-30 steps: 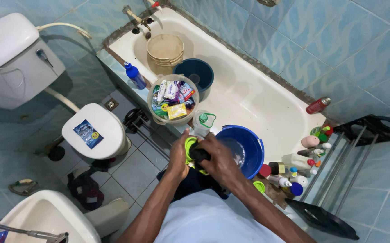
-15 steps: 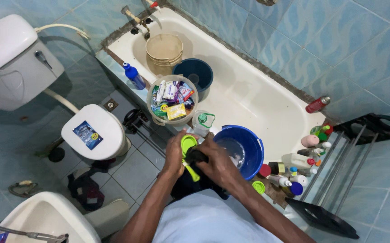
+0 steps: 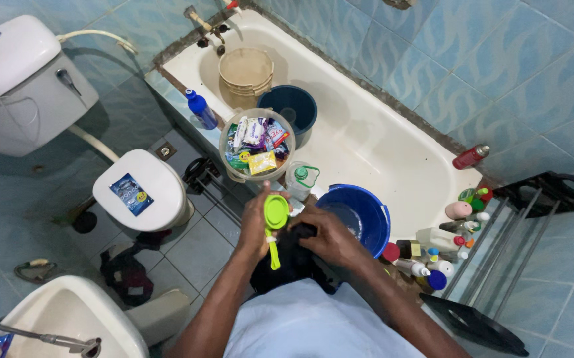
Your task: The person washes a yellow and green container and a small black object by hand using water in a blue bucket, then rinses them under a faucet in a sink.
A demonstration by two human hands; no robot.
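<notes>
the left hand (image 3: 255, 229) is wrapped around a green scrub brush (image 3: 275, 219), its round head up and its thin handle pointing down toward the body. the right hand (image 3: 330, 237) is closed on a black object (image 3: 298, 233) just beside the brush; what it is cannot be told. both hands sit close together at the bathtub (image 3: 366, 142) edge, next to a blue bucket (image 3: 361, 213) and a clear tub of packets (image 3: 256, 147).
</notes>
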